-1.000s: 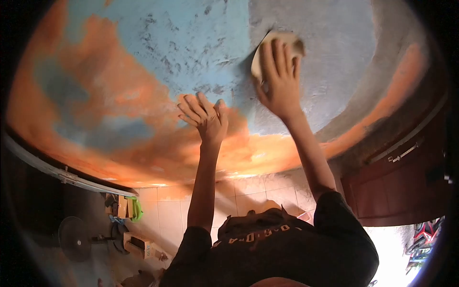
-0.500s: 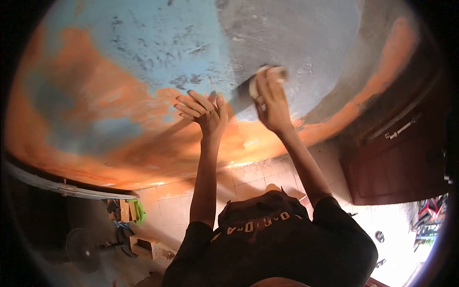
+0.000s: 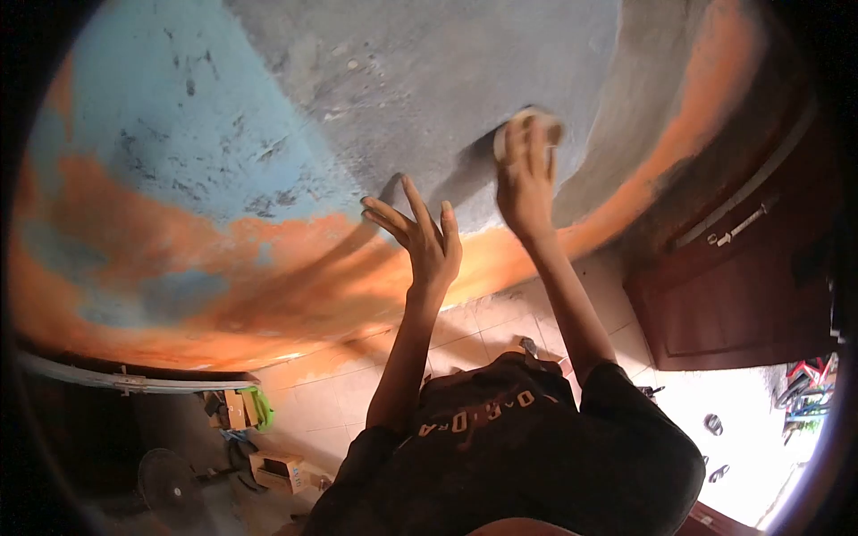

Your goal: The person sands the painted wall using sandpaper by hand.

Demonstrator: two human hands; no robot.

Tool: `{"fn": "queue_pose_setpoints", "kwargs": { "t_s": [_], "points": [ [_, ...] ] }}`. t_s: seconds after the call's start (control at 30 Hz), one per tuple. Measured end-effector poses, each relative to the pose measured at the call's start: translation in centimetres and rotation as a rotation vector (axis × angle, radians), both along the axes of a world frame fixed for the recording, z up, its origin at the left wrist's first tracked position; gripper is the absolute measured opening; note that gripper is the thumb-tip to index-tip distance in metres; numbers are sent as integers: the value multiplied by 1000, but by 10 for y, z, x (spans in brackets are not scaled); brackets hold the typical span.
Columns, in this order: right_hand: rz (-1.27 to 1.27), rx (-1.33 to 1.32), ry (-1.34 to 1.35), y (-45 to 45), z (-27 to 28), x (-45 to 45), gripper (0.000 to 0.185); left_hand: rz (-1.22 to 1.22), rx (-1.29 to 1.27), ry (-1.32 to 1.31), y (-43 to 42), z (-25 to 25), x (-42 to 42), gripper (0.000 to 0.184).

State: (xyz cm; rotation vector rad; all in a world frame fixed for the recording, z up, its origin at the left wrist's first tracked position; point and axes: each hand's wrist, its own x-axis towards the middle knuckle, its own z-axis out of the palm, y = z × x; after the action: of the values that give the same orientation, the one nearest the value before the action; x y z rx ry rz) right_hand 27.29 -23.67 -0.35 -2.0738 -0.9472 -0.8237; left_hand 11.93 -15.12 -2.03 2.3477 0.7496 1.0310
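The painted wall [image 3: 420, 98] has blue, grey and orange areas. My right hand [image 3: 525, 183] is closed on a pale, flat pad [image 3: 542, 132], which lies against the grey area; its edges are blurred by motion and I cannot tell its material. Lower and to the left, my left hand [image 3: 429, 241] has its fingers spread near the border of the grey and orange areas, with nothing in it. Whether its fingertips touch the wall is unclear. Dark scuffs mark the blue area.
A brown door [image 3: 733, 295] with a metal latch is at the right, beside a bright opening with footwear on the ground. At the lower left are a fan [image 3: 170, 487], an open cardboard box [image 3: 279, 471] and a green item [image 3: 261, 408]. Pale tiles run below the wall.
The view has shifted rightward along the wall. My right hand has moved with the pad from higher up to lower on the grey area. My left hand has moved off the blue-orange border.
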Motion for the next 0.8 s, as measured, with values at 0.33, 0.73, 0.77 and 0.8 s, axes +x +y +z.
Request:
{"fn": "queue_pose_setpoints", "kwargs": {
  "t_s": [0.33,0.73,0.77,0.8],
  "points": [
    [451,-231,-470,-31,101,72,69,-115,322,-328,-56,91,64,57],
    [1155,-295,-433,3,119,89,36,323,419,-142,-67,115,115,74],
    [1177,-291,-443,-1,116,90,36,287,343,-106,-63,114,116,84],
    [1194,-319,-295,-5,113,91,35,309,345,-107,-61,113,117,84]
  ]
}}
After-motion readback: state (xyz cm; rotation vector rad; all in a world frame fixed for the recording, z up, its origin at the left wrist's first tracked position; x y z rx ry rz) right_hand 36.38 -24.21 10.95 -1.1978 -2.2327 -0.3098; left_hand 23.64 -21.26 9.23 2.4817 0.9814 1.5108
